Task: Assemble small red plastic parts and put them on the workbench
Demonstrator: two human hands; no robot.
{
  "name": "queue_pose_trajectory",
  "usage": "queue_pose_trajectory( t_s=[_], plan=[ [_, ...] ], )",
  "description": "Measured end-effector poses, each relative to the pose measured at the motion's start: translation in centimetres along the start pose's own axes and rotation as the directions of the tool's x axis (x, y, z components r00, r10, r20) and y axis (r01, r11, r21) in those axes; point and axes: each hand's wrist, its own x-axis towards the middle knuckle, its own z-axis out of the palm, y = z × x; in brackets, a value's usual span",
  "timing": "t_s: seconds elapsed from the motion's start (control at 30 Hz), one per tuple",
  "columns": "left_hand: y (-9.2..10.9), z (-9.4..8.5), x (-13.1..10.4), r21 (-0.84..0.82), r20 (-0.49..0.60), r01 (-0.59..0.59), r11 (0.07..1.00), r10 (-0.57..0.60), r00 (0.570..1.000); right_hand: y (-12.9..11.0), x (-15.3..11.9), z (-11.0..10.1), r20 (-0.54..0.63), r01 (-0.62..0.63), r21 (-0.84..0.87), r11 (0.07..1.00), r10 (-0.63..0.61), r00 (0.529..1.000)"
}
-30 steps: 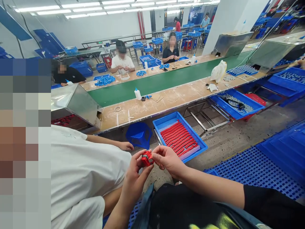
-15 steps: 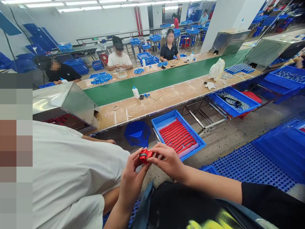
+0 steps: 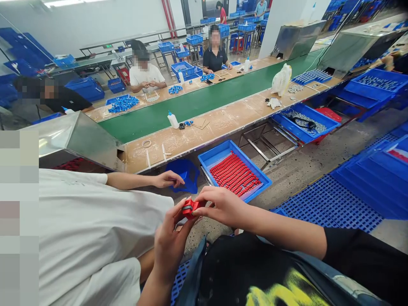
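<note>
A small red plastic part (image 3: 188,208) is held between both my hands over my lap. My left hand (image 3: 170,242) grips it from below and my right hand (image 3: 221,207) pinches it from the right. Just beyond, a blue tray (image 3: 213,156) holds rows of several red parts (image 3: 235,174). A person in a white shirt (image 3: 92,225) sits close on my left, their hand (image 3: 167,179) stretched out near a blue bin (image 3: 185,172).
A long bench with a green conveyor belt (image 3: 197,104) runs across the room; a white bottle (image 3: 173,120) and a small fan (image 3: 281,80) stand on it. Three people work on its far side. Blue trays and a blue grid mat (image 3: 321,202) lie at right.
The view has tilted and shifted, so the scene sits lower and left. My hands keep turning the red part. The neighbour's hand has reached further right toward the blue bin.
</note>
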Motion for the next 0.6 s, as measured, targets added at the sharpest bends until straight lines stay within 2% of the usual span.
queue_pose_trajectory(
  t_s=[0.2,0.37,0.5,0.6],
  plan=[
    [0.1,-0.2,-0.1,0.054,0.032,-0.014,0.998,0.012,0.999,0.1,-0.1,-0.1,0.021,-0.015,0.078,0.997,0.014,1.000],
    [-0.2,-0.2,-0.2,0.088,0.050,-0.018,0.996,0.013,0.999,0.8,-0.6,1.5,-0.057,-0.115,0.282,0.952,0.136,0.989],
    [-0.6,0.4,-0.6,0.017,0.043,0.047,0.999,-0.048,0.998,1.2,-1.1,2.7,-0.012,-0.222,0.464,0.858,0.257,0.966],
    [-0.6,0.9,-0.9,-0.034,0.004,0.062,0.998,-0.062,0.998,1.1,-1.2,2.9,-0.009,-0.225,0.499,0.837,0.265,0.964]
  ],
)
